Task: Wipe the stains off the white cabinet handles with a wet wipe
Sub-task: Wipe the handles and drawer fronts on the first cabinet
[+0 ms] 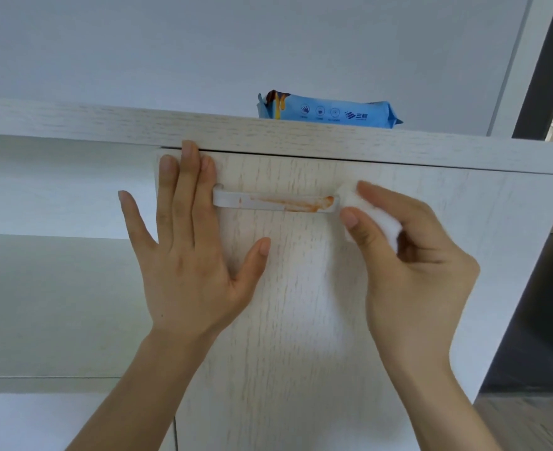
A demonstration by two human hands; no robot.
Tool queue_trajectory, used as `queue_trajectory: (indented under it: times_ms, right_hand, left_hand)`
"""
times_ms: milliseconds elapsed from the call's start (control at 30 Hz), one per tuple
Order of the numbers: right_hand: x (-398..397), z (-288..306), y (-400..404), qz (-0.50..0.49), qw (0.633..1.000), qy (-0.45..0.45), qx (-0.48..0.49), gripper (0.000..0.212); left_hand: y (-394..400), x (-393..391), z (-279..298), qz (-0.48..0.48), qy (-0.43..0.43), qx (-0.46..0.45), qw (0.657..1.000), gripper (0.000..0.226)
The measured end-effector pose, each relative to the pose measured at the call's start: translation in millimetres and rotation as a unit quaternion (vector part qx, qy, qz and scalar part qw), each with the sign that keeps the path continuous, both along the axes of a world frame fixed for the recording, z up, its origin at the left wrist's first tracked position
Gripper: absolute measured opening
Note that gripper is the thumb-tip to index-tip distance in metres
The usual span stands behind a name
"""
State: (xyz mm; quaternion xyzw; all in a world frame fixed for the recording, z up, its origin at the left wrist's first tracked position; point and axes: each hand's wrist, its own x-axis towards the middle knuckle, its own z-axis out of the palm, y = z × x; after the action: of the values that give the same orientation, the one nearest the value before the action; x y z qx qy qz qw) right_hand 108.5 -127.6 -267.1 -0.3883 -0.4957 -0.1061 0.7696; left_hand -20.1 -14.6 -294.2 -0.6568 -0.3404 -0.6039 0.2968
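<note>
A white bar handle (236,202) runs across the upper part of a pale wood-grain cabinet door (301,304). An orange-red stain (296,203) smears its middle and right part. My left hand (187,249) lies flat on the door with fingers spread, covering the handle's left end. My right hand (408,262) pinches a folded white wet wipe (371,219), and the wipe touches the handle's right end.
A blue pack of wet wipes (330,112) lies on the cabinet's top board (138,125), above the door. Open white shelves (41,255) lie to the left. A dark doorway gap (535,304) stands at the right edge.
</note>
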Motion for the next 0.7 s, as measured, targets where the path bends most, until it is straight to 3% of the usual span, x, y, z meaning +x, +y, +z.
queue_trajectory:
  times_ms: [100,233,533,700]
  right_hand:
    - [4,0,5,0.009,0.999,-0.035,-0.001,0.019]
    - [9,-1,9,-0.069,0.991,-0.11,0.032,0.019]
    - [14,-7,10,-0.144,0.966,-0.189,0.103,0.023]
    - [14,-6,15,-0.176,0.95,-0.24,0.095,0.024]
  left_hand:
    - [0,1,0,-0.004,-0.001,0.002,1.0,0.076]
    - [1,1,-1,-0.008,-0.005,0.009,1.0,0.076]
    - [3,1,-1,-0.01,-0.003,0.016,1.0,0.076]
    - [0,0,0,-0.011,0.0,0.007,1.0,0.075]
